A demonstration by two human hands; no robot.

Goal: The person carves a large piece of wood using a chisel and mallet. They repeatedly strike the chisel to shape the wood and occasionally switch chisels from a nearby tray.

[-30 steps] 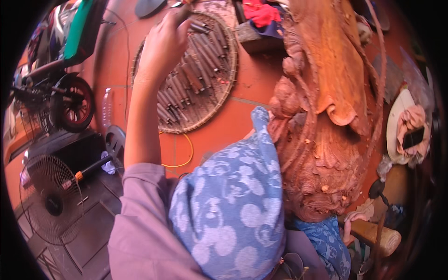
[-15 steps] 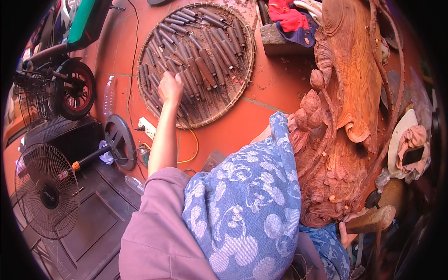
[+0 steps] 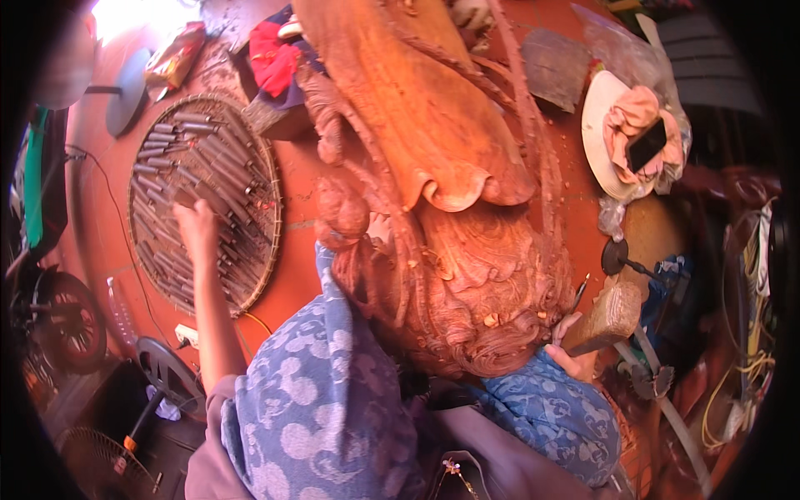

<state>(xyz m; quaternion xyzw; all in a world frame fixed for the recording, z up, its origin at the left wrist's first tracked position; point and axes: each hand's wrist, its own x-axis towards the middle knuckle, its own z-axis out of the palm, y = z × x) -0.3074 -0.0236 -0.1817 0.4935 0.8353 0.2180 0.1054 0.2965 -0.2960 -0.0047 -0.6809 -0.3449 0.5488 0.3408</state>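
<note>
My left hand (image 3: pixel 197 229) reaches over a round woven tray (image 3: pixel 274 208) full of wood-carving chisels (image 3: pixel 225 158) with dark cylindrical handles. Its fingers are closed among the handles; what they hold, if anything, is hard to make out. At the right, my right hand (image 3: pixel 572 360) is wrapped round the narrow end of a wooden mallet (image 3: pixel 607 318), beside my denim-covered knee. Between my hands lies a large reddish carved wood sculpture (image 3: pixel 475 258), with flower buds, curling folds and a smooth orange upper part. Small wood chips rest on its lower carving.
A white hat (image 3: pixel 593 125) with a pink cloth and a phone lies at the far right. Red cloth (image 3: pixel 273 62) sits on a wooden block behind the tray. A fan (image 3: pixel 104 462), a plastic bottle (image 3: pixel 121 312) and a power strip (image 3: pixel 187 336) stand left.
My view has swung right, so tray and sculpture appear further left. My left hand stays over the chisels, and my right hand still holds the mallet.
</note>
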